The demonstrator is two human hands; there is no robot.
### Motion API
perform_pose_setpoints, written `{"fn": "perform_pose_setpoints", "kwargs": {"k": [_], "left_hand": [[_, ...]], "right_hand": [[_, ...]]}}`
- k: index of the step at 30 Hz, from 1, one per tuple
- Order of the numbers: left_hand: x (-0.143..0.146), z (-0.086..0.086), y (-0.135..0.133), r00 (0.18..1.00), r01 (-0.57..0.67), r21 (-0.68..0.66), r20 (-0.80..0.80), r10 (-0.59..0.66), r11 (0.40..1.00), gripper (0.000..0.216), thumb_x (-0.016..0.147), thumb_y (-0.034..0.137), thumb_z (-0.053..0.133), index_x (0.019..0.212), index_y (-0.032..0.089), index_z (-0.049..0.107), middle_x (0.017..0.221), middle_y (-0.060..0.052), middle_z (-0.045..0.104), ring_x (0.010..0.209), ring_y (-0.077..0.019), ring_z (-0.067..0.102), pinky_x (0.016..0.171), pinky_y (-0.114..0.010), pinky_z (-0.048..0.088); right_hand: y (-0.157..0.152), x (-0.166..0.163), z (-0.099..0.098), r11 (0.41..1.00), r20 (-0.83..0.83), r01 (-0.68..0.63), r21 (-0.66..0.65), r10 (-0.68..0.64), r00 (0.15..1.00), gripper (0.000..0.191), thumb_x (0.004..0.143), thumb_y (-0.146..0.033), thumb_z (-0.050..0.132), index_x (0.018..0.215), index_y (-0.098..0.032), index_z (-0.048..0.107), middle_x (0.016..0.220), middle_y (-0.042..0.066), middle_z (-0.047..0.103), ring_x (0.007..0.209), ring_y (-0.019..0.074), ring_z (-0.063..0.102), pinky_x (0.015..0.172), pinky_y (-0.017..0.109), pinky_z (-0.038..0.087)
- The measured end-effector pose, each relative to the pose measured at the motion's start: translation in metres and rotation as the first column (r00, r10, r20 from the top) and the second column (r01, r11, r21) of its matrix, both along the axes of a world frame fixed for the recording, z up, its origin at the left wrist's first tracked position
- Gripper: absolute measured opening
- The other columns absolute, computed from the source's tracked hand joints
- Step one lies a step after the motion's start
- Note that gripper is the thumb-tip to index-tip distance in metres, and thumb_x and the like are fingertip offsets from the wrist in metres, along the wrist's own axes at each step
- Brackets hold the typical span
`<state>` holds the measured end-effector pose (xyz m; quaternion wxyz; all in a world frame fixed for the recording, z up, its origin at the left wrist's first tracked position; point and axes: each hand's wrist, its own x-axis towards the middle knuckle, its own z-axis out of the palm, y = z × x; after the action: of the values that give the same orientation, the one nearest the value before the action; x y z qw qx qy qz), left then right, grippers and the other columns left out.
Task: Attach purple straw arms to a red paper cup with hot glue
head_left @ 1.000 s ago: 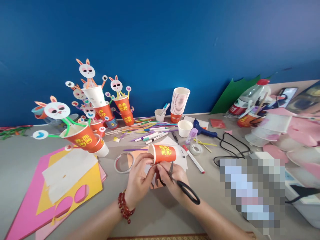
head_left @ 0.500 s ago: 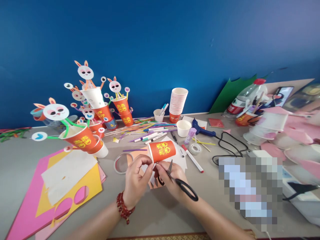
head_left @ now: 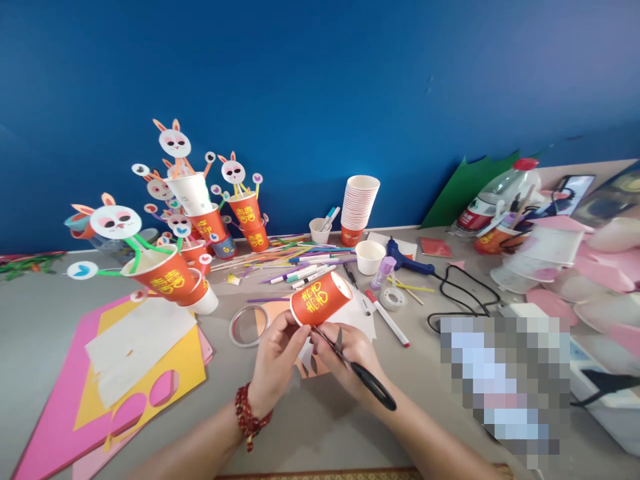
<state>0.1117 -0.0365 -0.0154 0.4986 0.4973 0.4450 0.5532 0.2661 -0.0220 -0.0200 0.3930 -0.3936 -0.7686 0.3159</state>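
A red paper cup (head_left: 316,299) with yellow lettering is tilted between my hands, its base turned up to the right. My left hand (head_left: 280,347), with a red bead bracelet (head_left: 249,417) at the wrist, pinches the cup's rim. My right hand (head_left: 353,350) is closed around black-handled scissors (head_left: 373,385), whose blades point up and left at the rim. Where the blade tips meet the cup is partly hidden by my fingers. Under the cup lie white paper and an orange sheet (head_left: 316,367) with cut holes.
Rabbit-faced cup figures (head_left: 116,222) stand at left above coloured sheets (head_left: 60,373). Behind are markers (head_left: 300,277), stacked cups (head_left: 359,207) and a white cup (head_left: 370,257). A tape roll (head_left: 245,327), blue glue gun (head_left: 407,260) with cable, and red marker (head_left: 387,320) lie around.
The cup has tipped, its base swinging up and toward me. The scissors have turned in my right hand, their blades now aimed at the cup's rim. The view has shifted slightly.
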Motion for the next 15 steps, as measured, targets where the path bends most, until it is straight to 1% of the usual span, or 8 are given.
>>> {"fn": "perform_pose_setpoints", "kwargs": {"k": [2,5,7,10,11,12,13,15], "left_hand": [[0.0,-0.004,0.0,1.0,-0.011,-0.028,0.027,0.011,1.0,0.017,0.088,0.033,0.065,0.097,0.018,0.066,0.094,-0.005,0.07,0.088,-0.018,0.065,0.081,-0.029,0.053],[0.0,-0.013,-0.001,0.996,-0.012,-0.067,0.088,0.018,0.998,0.016,0.087,0.033,0.067,0.094,0.018,0.066,0.091,-0.004,0.071,0.087,-0.0173,0.065,0.081,-0.028,0.052],[0.0,-0.017,-0.001,0.991,-0.027,-0.089,0.129,0.038,0.996,0.016,0.085,0.032,0.069,0.091,0.018,0.065,0.088,-0.002,0.071,0.083,-0.016,0.065,0.079,-0.027,0.052],[0.002,-0.019,-0.001,0.981,-0.027,-0.127,0.185,0.05,0.992,0.016,0.083,0.031,0.072,0.088,0.017,0.066,0.086,-0.002,0.07,0.081,-0.015,0.064,0.079,-0.028,0.051],[0.003,-0.019,0.0,0.977,-0.009,-0.142,0.209,0.039,0.99,0.017,0.082,0.031,0.072,0.088,0.017,0.066,0.086,-0.002,0.07,0.08,-0.0151,0.064,0.079,-0.028,0.051],[0.004,-0.019,0.0,0.971,0.017,-0.158,0.238,0.021,0.987,0.018,0.082,0.032,0.072,0.089,0.017,0.066,0.085,-0.003,0.07,0.079,-0.0152,0.064,0.079,-0.029,0.052],[0.005,-0.018,0.0,0.963,0.047,-0.175,0.27,0.002,0.983,0.02,0.082,0.033,0.072,0.092,0.017,0.066,0.086,-0.003,0.07,0.079,-0.0154,0.064,0.079,-0.03,0.052],[0.005,-0.018,0.001,0.947,0.087,-0.197,0.319,-0.02,0.976,0.024,0.082,0.033,0.072,0.1,0.018,0.066,0.092,-0.004,0.07,0.083,-0.016,0.065,0.082,-0.032,0.052]], "right_hand": [[-0.001,0.0,0.001,0.999,-0.04,-0.015,-0.042,0.013,0.999,0.034,0.099,-0.035,0.041,0.069,-0.021,0.049,0.062,0.003,0.06,0.055,0.0154,0.054,0.053,0.028,0.042],[-0.003,-0.002,0.0,0.979,-0.137,-0.044,-0.199,0.017,0.99,0.036,0.099,-0.037,0.041,0.068,-0.02,0.05,0.06,0.002,0.06,0.053,0.0145,0.055,0.051,0.027,0.042],[-0.005,-0.005,-0.004,0.938,-0.227,-0.067,-0.341,-0.013,0.974,0.038,0.099,-0.04,0.043,0.068,-0.019,0.053,0.058,0.001,0.06,0.051,0.0134,0.054,0.049,0.025,0.043],[-0.006,-0.008,-0.009,0.84,-0.366,-0.147,-0.523,-0.065,0.928,0.036,0.097,-0.047,0.045,0.077,-0.019,0.056,0.058,0.001,0.062,0.045,0.012,0.053,0.045,0.023,0.042],[-0.006,-0.008,-0.009,0.825,-0.384,-0.162,-0.542,-0.071,0.921,0.036,0.097,-0.047,0.045,0.079,-0.019,0.057,0.059,0.0,0.062,0.045,0.0118,0.053,0.044,0.022,0.042],[-0.006,-0.008,-0.009,0.831,-0.374,-0.157,-0.533,-0.066,0.925,0.035,0.097,-0.047,0.044,0.08,-0.019,0.056,0.06,0.0,0.062,0.046,0.0118,0.053,0.045,0.022,0.042],[-0.005,-0.007,-0.008,0.86,-0.333,-0.126,-0.494,-0.053,0.941,0.036,0.098,-0.046,0.043,0.078,-0.019,0.056,0.061,0.0,0.061,0.048,0.0122,0.054,0.046,0.023,0.042],[-0.004,-0.003,-0.005,0.948,-0.179,-0.039,-0.316,-0.019,0.984,0.036,0.098,-0.041,0.042,0.072,-0.019,0.054,0.062,0.001,0.059,0.054,0.0135,0.055,0.052,0.024,0.043]]}}
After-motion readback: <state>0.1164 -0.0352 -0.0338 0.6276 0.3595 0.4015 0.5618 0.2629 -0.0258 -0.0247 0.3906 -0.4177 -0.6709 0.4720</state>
